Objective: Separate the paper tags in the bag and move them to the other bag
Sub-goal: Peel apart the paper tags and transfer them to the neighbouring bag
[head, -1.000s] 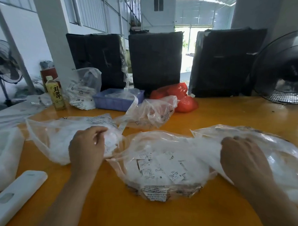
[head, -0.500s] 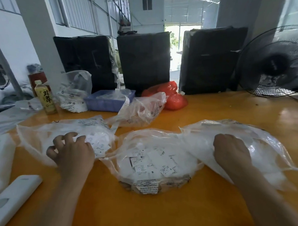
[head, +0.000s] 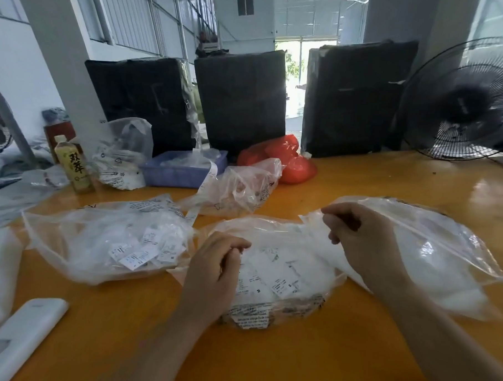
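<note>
Orange table (head: 352, 353) bearing three clear bags, middle bag (head: 308, 250) lying between both hands and holding paper tags (head: 281, 281), right hand (head: 363, 238) pinching plastic of right bag (head: 443, 256), left hand (head: 215, 272) curling fingers at middle bag's opening.

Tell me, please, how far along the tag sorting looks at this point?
Partly done: loose paper tags already lie in the left bag. In hand: the left hand pinches at the middle bag, which holds many tags, while the right hand lifts plastic at its edge. Left: most of that pile. Which bag is the source is unclear.
</note>
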A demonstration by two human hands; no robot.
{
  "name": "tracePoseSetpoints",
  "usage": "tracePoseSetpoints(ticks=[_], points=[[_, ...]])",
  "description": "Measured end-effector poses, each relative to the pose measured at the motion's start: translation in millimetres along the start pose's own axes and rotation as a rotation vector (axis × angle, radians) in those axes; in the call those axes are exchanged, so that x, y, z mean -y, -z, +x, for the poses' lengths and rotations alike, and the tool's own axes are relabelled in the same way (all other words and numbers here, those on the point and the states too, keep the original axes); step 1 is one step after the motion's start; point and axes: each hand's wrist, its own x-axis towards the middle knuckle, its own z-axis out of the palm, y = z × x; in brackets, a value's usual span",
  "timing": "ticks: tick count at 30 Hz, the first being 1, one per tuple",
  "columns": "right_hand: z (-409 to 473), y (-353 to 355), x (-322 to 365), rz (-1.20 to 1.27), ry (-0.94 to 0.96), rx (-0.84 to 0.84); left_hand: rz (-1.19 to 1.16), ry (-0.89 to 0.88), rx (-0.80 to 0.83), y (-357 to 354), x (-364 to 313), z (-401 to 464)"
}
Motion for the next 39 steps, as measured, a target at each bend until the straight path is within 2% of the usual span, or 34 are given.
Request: tracePoseSetpoints(ticks=[3,5,7,9,16,21,27,31,33,35,39], points=[[-6.2,-9.8,2.6,0.439,-0.181,0.14,-0.182,0.12,0.127,-7.9,-4.8,-2.5],[-11.1,-20.2,4.6,0.611,-0.271,0.237,-0.312,0.222,0.24,-11.0,-4.1,-2.4],[-17.1,-31.3,7.1,0.644,-0.284,0.315,-0.425,0.302,0.315,-14.3,-4.4,-1.3],[-24.5,-40.0,10.6,0.609,-0.252,0.35,-0.473,0.346,0.318,-15.4,-3.9,-0.7],[-36.7,-50.1,19.7,0.332,-0.104,0.345,-0.445,0.358,0.259,-14.0,-4.9,-1.4],[-40.5,-53.2,24.9,0.244,-0.103,0.425,-0.344,0.236,0.25,-9.8,-11.1,-1.1],[-39.2,-52.7,27.1,-0.023,-0.086,0.436,-0.19,0.155,0.245,-12.5,-10.6,-3.1],[-31.6,-43.5,25.6,-0.093,-0.059,0.289,-0.204,0.182,0.246,-10.4,-11.5,-3.3],[-22.7,-32.9,23.9,-0.27,-0.005,0.171,-0.22,0.214,0.232,-8.8,-10.6,-1.9],[-11.6,-18.9,19.0,-0.593,0.061,0.111,-0.239,0.266,0.211,-8.3,-9.6,-0.7],[10.0,15.2,4.0,-1.048,-0.057,0.013,-0.304,0.372,0.153,-7.5,-7.8,0.6]])
